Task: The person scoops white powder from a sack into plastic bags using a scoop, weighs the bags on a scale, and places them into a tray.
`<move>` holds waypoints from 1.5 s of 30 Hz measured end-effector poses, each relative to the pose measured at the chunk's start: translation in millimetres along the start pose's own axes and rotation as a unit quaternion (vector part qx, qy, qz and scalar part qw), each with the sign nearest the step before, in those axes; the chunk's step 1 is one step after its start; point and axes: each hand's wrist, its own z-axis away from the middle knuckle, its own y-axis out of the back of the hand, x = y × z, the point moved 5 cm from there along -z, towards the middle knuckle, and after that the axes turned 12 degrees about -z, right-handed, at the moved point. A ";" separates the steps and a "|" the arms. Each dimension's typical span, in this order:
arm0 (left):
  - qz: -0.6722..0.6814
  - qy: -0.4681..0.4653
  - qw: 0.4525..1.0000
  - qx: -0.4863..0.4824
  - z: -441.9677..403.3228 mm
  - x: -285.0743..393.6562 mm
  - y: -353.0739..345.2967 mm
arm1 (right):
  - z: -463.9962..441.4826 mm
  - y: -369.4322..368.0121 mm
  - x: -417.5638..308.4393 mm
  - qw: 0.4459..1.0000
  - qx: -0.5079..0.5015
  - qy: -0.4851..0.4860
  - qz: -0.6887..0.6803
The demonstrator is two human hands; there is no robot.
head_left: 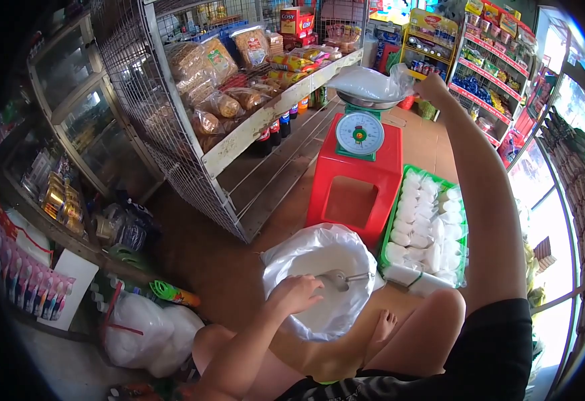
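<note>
My right hand is closed at the gathered top of a clear plastic bag of white contents. The bag lies on the metal pan of a green dial scale, which stands on a red plastic stool. My left hand hovers over a sack with its rim folded out, its fingers apart and nothing held. Inside the sack is a white, grainy material, and a metal scoop rests there with its handle toward the right rim.
Right of the stool, a green basket holds several small filled white bags. A wire rack with packaged bread is at the left. Full white bags sit at the lower left. Stocked shelves stand behind.
</note>
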 end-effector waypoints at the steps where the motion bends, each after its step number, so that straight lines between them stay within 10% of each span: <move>1: 0.003 0.004 1.000 -0.003 0.1 0.6 0.8 | 5.4 -1.8 14.3 0.981 0.027 -0.109 -0.161; 7: 0.001 -0.004 1.000 -0.009 -3.0 1.6 -6.7 | 65.3 26.8 -26.1 0.883 0.069 -0.175 -0.430; 10: 0.004 -0.007 1.000 -0.011 -3.2 5.9 -3.8 | 38.3 15.8 -25.3 0.985 0.000 -0.066 -0.160; 13: 0.000 -0.005 1.000 -0.017 -4.8 8.1 -3.9 | 59.8 28.0 -39.1 0.965 0.124 -0.099 -0.207; 32: 0.005 0.013 1.000 -0.024 9.4 -23.9 -22.5 | 64.0 13.9 -10.6 0.913 0.101 -0.229 -0.323; 39: -0.019 0.023 1.000 -0.002 19.1 -30.0 -19.2 | 152.5 26.4 -46.5 0.893 0.295 -0.086 -0.330; 41: -0.009 0.015 1.000 0.014 21.5 -20.9 -14.4 | 185.7 -41.1 -57.9 0.901 0.246 0.066 -0.352; 42: -0.001 0.005 1.000 0.020 21.4 -18.7 -18.0 | 156.9 -164.7 -18.0 0.936 -0.017 0.054 -0.346; 43: 0.001 0.004 1.000 0.021 23.7 -13.5 -16.4 | 261.7 -135.6 -89.7 0.886 0.075 0.329 -0.318; 44: -0.004 -0.001 1.000 0.015 27.4 -7.5 -12.5 | 317.2 -172.8 -106.8 0.862 -0.109 0.278 -0.409; 45: -0.010 -0.005 1.000 0.008 31.5 -4.0 -11.1 | 366.2 -230.4 -125.2 0.927 -0.160 0.316 -0.121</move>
